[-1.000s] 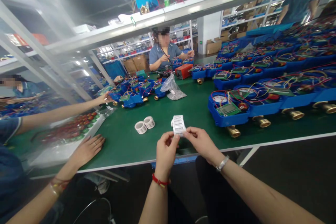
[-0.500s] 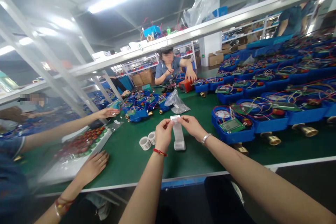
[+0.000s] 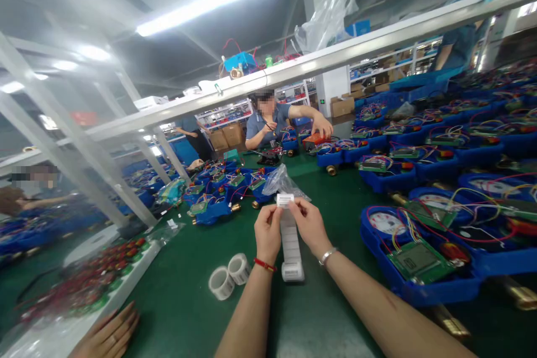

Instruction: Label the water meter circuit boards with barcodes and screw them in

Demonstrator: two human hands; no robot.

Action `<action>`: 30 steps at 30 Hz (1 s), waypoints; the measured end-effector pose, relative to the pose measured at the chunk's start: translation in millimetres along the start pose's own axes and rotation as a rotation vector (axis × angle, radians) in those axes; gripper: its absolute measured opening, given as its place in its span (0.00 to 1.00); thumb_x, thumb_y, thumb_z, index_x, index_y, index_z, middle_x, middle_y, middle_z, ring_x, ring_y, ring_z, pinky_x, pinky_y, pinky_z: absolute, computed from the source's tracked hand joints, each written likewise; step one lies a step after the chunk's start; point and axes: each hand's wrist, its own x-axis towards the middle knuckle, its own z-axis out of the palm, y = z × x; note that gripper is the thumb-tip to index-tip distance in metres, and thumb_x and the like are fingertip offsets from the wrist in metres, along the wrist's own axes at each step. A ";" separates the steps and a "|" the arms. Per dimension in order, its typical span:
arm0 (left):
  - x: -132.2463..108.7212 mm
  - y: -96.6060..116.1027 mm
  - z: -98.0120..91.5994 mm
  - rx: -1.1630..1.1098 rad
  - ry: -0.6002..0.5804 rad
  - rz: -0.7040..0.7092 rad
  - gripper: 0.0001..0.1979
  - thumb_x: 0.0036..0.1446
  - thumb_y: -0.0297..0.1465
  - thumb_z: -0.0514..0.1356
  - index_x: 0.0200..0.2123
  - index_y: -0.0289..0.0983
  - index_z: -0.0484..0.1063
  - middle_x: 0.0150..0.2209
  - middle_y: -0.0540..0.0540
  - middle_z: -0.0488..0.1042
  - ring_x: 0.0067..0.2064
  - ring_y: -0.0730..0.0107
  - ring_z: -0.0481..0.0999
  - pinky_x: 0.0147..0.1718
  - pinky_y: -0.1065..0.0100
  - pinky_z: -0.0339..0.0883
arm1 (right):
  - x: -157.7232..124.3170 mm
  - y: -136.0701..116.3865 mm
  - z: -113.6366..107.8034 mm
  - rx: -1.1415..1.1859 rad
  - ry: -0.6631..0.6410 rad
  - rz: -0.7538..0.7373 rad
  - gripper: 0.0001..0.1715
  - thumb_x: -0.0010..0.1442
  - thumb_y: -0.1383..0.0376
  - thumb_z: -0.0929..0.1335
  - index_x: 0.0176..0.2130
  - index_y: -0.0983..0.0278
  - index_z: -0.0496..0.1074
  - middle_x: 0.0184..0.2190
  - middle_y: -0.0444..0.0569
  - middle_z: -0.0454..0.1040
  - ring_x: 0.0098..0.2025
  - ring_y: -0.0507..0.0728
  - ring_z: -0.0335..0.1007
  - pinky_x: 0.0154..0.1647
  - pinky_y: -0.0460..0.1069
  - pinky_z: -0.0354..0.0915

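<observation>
We see the left hand (image 3: pixel 268 232) pinching the left edge of a label strip (image 3: pixel 290 240) at its upper end, thumb against fingertips. The right hand (image 3: pixel 312 226) pinches the right edge of that same end, so one printed label sits between the two thumbs, facing us.

The strip's long axis runs away from us, from the near end on the table up to the raised far end between the fingers, nearly straight with our view and leaning slightly left at the top. Its near end runs into a label roll (image 3: pixel 292 272) lying on its curved side on the green table (image 3: pixel 180 307), with the roll's own axis running left to right. We find its middle stretch plain; the print elsewhere is too small to read.

To the left of the strip we see two more rolls (image 3: pixel 221 283), side by side and touching, their holes facing upward. Just beyond the hands lies a clear plastic bag (image 3: pixel 281 180). To the right stands a blue case (image 3: pixel 423 268) with a dial and a green circuit board. A co-worker's hand (image 3: pixel 111 333) rests at the lower left, well apart from ours.
</observation>
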 end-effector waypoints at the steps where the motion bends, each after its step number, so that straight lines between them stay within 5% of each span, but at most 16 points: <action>1: -1.8 1.5 -1.2 0.004 -0.013 -0.004 0.11 0.57 0.38 0.61 0.35 0.36 0.75 0.35 0.47 0.74 0.39 0.67 0.72 0.41 0.66 0.65 | -0.9 0.1 0.1 0.011 0.001 0.015 0.19 0.62 0.54 0.62 0.35 0.65 0.73 0.27 0.47 0.72 0.29 0.55 0.66 0.29 0.47 0.59; 6: -10.7 5.2 -5.9 0.009 -0.042 -0.088 0.14 0.61 0.40 0.56 0.34 0.36 0.74 0.29 0.49 0.73 0.30 0.71 0.69 0.30 0.71 0.62 | -10.5 4.0 -0.8 0.032 -0.064 0.080 0.14 0.60 0.57 0.65 0.31 0.64 0.75 0.22 0.44 0.67 0.25 0.53 0.60 0.25 0.46 0.55; 19: -16.0 -0.9 -4.0 0.081 -0.028 -0.079 0.10 0.57 0.37 0.62 0.33 0.37 0.77 0.30 0.48 0.71 0.33 0.69 0.68 0.34 0.70 0.61 | -15.2 12.5 -2.5 0.100 -0.084 0.193 0.19 0.60 0.53 0.65 0.32 0.65 0.74 0.25 0.46 0.72 0.28 0.54 0.65 0.29 0.47 0.60; 30: -12.6 -2.8 -4.7 0.119 -0.022 -0.052 0.08 0.55 0.36 0.63 0.31 0.37 0.76 0.31 0.48 0.71 0.34 0.68 0.69 0.35 0.69 0.62 | -11.8 16.0 -3.7 0.140 -0.031 0.224 0.21 0.59 0.51 0.64 0.31 0.65 0.74 0.22 0.44 0.68 0.24 0.51 0.59 0.24 0.45 0.56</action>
